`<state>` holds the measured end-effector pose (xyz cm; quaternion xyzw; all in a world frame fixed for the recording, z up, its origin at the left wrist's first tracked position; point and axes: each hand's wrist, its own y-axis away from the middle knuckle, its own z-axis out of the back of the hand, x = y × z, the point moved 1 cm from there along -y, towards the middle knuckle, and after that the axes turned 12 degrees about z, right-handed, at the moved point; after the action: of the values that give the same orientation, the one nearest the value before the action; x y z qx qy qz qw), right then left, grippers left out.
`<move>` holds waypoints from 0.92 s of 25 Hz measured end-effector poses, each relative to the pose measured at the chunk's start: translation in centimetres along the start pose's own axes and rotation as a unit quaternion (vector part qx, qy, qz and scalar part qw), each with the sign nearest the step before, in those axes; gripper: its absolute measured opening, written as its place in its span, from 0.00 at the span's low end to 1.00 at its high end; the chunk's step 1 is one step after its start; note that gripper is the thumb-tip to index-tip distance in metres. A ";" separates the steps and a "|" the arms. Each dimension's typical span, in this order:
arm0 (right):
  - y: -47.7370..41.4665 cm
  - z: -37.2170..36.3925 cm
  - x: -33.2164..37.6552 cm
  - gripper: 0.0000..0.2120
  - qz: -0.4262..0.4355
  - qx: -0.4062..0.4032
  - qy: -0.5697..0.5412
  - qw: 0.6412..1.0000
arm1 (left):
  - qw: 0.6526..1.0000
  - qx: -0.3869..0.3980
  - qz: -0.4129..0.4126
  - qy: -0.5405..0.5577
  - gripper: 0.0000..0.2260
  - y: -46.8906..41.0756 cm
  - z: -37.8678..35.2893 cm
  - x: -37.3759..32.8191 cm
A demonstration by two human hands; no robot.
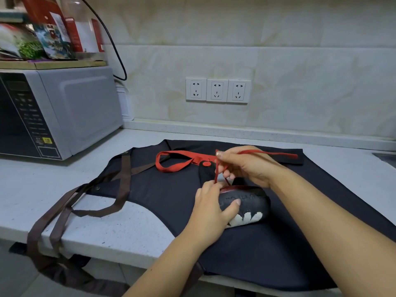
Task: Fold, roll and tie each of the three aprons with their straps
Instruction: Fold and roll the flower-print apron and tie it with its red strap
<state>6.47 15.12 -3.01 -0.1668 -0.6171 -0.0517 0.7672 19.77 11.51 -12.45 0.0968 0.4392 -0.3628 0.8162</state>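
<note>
Counter (132, 228): it runs left to right in front of you, with a microwave (75, 110) at the far left.
Flat apron (167, 189): dark and spread open across the counter. Its brown straps (124, 181) trail off the near-left edge.
Rolled apron (246, 202): a black bundle with white print, lying on the flat apron right of centre. Its long axis appears to run roughly left to right.
Right hand (246, 166): raised just beyond the far side of the roll. Your fingertips pinch the red tie strap (267, 152) and hold it up off the cloth.
Left hand (212, 211): it grips the left end of the roll, with your thumb pressed on the near face and your fingers curled over the top where the strap crosses.
Red loop (162, 166): the wider red band, lying slack on the flat apron to the far left of the roll.
Strap path: from your right-hand pinch one length drops to the top of the roll by your left fingers. The free tail points right and ends well apart from the roll.
What the move turns on: the roll sits below and nearer than your right hand, and the strap crosses its long axis.
Nearer hand: your left is on the roll, so it is the one to steady it while your right works the strap.
Stage: this looks like tying the first apron; the flat one is not yet folded.
</note>
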 end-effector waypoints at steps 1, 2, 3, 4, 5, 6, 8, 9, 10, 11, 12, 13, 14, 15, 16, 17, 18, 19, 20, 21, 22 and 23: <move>0.1 0.4 0.1 0.17 -0.015 -0.035 0.001 0.999 | 1.000 -0.003 0.006 0.006 0.20 0.0 0.0 0.1; 0.1 1.3 0.0 0.21 -0.035 -0.092 0.006 0.995 | 1.000 -0.005 0.017 0.012 0.22 0.1 0.0 0.1; 0.3 2.5 -0.3 0.23 -0.061 -0.157 0.016 0.986 | 0.999 -0.006 0.029 0.018 0.24 0.1 0.0 0.2; 0.5 4.1 -1.1 0.23 -0.090 -0.212 0.032 0.973 | 0.999 -0.006 0.039 0.022 0.25 0.2 0.0 0.3; 1.0 5.7 -2.1 0.22 -0.125 -0.247 0.056 0.959 | 0.999 -0.009 0.046 0.022 0.26 0.2 -0.1 0.4; 1.5 7.2 -3.2 0.21 -0.165 -0.259 0.081 0.948 | 0.998 -0.014 0.049 0.021 0.25 0.2 -0.2 0.4; 3.1 9.2 -5.7 0.16 -0.240 -0.251 0.093 0.933 | 0.998 -0.026 0.049 0.011 0.24 0.1 -0.2 0.4; 4.0 10.1 -6.7 0.14 -0.268 -0.254 0.076 0.926 | 0.998 -0.031 0.048 0.003 0.23 0.1 -0.2 0.3; 4.8 11.0 -7.7 0.12 -0.282 -0.266 0.047 0.921 | 0.998 -0.032 0.050 -0.002 0.23 0.1 -0.2 0.3; 5.5 11.7 -8.0 0.10 -0.283 -0.299 0.011 0.911 | 0.998 -0.031 0.053 -0.002 0.23 0.1 -0.2 0.3; 6.0 12.5 -7.8 0.08 -0.274 -0.351 -0.010 0.895 | 0.998 -0.029 0.056 0.003 0.24 0.1 -0.2 0.3; 6.5 13.2 -7.4 0.09 -0.253 -0.418 -0.012 0.872 | 0.998 -0.027 0.059 0.009 0.25 0.1 -0.2 0.3; 6.9 14.0 -7.3 0.17 -0.236 -0.488 0.033 0.840 | 0.997 -0.027 0.064 0.016 0.25 0.1 -0.2 0.3; 7.2 13.9 -6.6 0.24 -0.213 -0.524 0.146 0.812 | 0.997 -0.027 0.066 0.020 0.26 0.0 -0.2 0.3; 7.2 13.0 -5.6 0.26 -0.160 -0.504 0.262 0.807 | 0.997 -0.027 0.069 0.021 0.25 0.0 -0.2 0.3; 6.9 11.2 -4.4 0.23 -0.074 -0.437 0.343 0.829 | 0.997 -0.027 0.070 0.020 0.25 0.0 -0.1 0.3; 6.4 8.7 -3.3 0.17 0.005 -0.324 0.377 0.867 | 0.997 -0.027 0.072 0.020 0.25 -0.1 -0.2 0.3; 6.0 6.0 -2.7 0.12 0.042 -0.185 0.394 0.899 | 0.997 -0.029 0.071 0.019 0.25 -0.1 -0.3 0.4; 5.7 3.7 -2.9 0.13 0.060 -0.060 0.416 0.905 | 0.997 -0.030 0.069 0.015 0.25 -0.1 -0.3 0.4; 5.5 1.9 -3.5 0.15 0.063 0.026 0.445 0.893 | 0.997 -0.034 0.067 0.011 0.25 0.0 -0.3 0.3; 5.3 0.9 -4.2 0.17 0.059 0.062 0.482 0.872 | 0.997 -0.035 0.066 0.009 0.25 0.2 -0.3 0.2; 5.1 0.4 -4.5 0.17 0.064 0.057 0.510 0.856 | 0.997 -0.028 0.069 0.013 0.26 0.2 -0.2 0.3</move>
<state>6.51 19.49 -8.30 -0.1121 -0.1286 -0.0446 0.9843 19.83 11.58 -12.84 0.1086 0.4525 -0.2916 0.8357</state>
